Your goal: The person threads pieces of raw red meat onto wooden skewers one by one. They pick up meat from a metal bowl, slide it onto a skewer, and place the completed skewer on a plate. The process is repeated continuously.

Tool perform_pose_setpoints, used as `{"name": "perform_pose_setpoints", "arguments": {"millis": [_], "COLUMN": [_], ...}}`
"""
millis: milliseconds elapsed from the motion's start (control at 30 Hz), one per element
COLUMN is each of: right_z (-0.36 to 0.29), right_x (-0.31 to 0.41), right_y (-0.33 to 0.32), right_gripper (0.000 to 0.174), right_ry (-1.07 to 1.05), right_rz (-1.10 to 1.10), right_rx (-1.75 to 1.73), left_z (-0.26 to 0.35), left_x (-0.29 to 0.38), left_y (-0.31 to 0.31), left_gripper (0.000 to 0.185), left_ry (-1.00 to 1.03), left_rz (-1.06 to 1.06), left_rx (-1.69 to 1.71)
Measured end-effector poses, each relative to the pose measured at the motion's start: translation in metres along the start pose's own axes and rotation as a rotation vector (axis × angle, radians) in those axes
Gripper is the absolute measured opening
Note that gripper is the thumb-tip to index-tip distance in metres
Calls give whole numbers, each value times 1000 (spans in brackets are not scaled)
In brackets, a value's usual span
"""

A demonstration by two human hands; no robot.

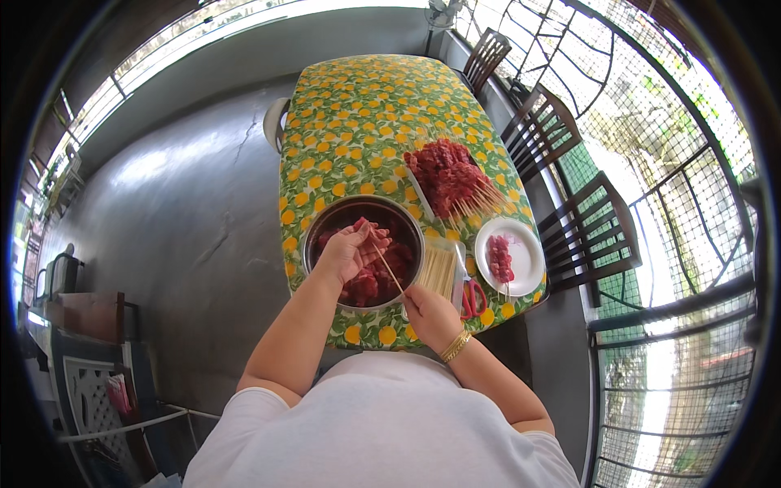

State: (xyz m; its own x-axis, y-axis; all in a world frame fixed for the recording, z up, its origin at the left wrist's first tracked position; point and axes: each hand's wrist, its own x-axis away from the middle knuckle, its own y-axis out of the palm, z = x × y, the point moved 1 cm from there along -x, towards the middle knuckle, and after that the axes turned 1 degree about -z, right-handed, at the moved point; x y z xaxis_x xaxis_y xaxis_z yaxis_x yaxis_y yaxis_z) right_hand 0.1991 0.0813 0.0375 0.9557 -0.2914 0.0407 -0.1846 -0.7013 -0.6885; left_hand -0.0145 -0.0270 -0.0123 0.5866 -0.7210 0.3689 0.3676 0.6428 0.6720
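Note:
Over a large metal bowl [417, 227] of raw red meat pieces [366, 285], my left hand [352, 251] grips a bit of meat [361, 222] at the fingertips. My right hand [432, 317] pinches the lower end of a wooden skewer [388, 269], whose upper end reaches the left fingers. Whether the tip is in the meat is hidden. Right of the bowl, a clear plastic container [459, 250] holds many bare skewers [438, 268]. Red-handled scissors [473, 299] lie beside it, close to my right hand.
Behind the container, a white tray [421, 192] is heaped with skewered meat [448, 174]. A white plate [529, 259] at right carries skewered meat [501, 259]. The table has a lemon-patterned cloth [354, 122]. Wooden chairs [586, 238] line its right side; a white chair [274, 125] stands left.

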Motion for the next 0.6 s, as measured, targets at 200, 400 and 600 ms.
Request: {"name": "perform_pose_setpoints", "arguments": {"millis": [200,400,600], "right_z": [6,5,1], "right_x": [13,25,26], "right_y": [7,19,24], "right_gripper": [16,13,13], "right_ry": [-36,-57,-79], "right_rz": [69,121,170], "right_rx": [-75,-88,-75], "left_z": [-7,-20,-33], "left_x": [16,31,35], "left_y": [13,19,21], "left_gripper": [20,19,22], "left_ry": [105,99,164], "left_rz": [93,186,193], "left_rx": [-107,-154,-97]}}
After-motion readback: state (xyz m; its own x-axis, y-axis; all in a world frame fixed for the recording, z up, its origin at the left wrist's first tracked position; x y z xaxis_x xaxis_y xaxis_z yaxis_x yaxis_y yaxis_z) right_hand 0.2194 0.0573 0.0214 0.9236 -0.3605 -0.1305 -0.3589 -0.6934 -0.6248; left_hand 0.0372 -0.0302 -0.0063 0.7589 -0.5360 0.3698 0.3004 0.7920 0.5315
